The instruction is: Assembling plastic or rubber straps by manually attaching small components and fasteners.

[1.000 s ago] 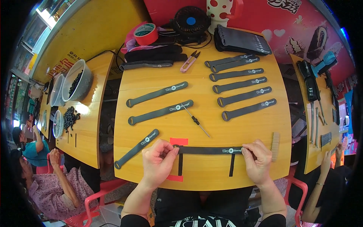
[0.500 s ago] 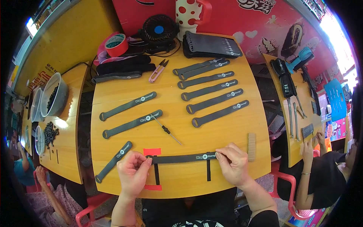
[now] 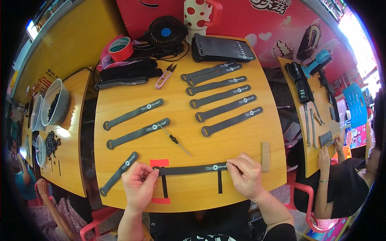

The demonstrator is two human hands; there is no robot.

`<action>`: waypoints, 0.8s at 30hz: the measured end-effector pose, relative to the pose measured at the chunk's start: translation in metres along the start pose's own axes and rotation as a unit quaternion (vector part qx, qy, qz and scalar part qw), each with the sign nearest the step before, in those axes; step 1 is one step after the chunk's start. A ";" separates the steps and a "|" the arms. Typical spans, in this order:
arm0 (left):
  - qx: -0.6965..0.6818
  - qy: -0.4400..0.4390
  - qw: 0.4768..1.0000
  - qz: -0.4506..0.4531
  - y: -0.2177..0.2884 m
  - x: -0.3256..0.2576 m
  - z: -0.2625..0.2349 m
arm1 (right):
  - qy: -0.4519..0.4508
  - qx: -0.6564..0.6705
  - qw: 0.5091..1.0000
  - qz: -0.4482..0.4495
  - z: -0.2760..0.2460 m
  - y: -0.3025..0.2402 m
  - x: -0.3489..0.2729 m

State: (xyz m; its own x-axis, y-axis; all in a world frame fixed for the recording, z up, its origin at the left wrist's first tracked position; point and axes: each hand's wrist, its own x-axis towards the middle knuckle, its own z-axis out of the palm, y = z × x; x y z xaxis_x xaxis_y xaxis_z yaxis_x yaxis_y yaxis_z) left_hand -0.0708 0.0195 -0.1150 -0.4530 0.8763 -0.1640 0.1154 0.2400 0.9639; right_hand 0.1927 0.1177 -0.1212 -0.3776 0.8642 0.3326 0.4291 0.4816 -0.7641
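- Yellow tabletop (image 3: 185, 144) is carrying rows of dark grey straps, with a red wall rising behind it and another yellow table sitting to each side.
- Near the front edge, one dark strap (image 3: 189, 170) is lying flat and stretched crosswise, lined up over two black guide marks and between two red tape patches (image 3: 159, 162).
- The left hand (image 3: 138, 186) is pinching the strap's left end, thumb and forefinger pressed together on it just beside the upper red patch.
- The right hand (image 3: 246, 176) is holding down the right end, its fingers (image 3: 235, 164) curled and pressing the strap against the tabletop.
- Judging by this, the strap is being pulled taut and checked against the marks, so an aligning or measuring step seems to be in hand.
- The next move would likely call for keeping both ends steady, so that the strap does not drift off the marks.
- A small screwdriver-like tool (image 3: 173, 139) is lying just beyond the strap, within easy reach.
- Further back, pink snips (image 3: 165, 76), a roll of tape (image 3: 120, 48) and a small black fan (image 3: 165, 33) are resting.
- At the right-hand table, another person's hand (image 3: 323, 154) is working on a small grey piece.
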 end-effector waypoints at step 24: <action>0.002 0.008 1.000 -0.004 0.005 0.000 0.000 | 0.006 -0.020 1.000 -0.018 0.003 0.000 0.001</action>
State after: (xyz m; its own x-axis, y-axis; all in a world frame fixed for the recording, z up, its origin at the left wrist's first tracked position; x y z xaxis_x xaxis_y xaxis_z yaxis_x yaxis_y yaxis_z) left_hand -0.0699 0.0207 -0.1101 -0.4687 0.8670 -0.1689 0.1149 0.2495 0.9615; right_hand 0.1905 0.1182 -0.1227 -0.3839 0.8480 0.3654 0.4483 0.5171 -0.7291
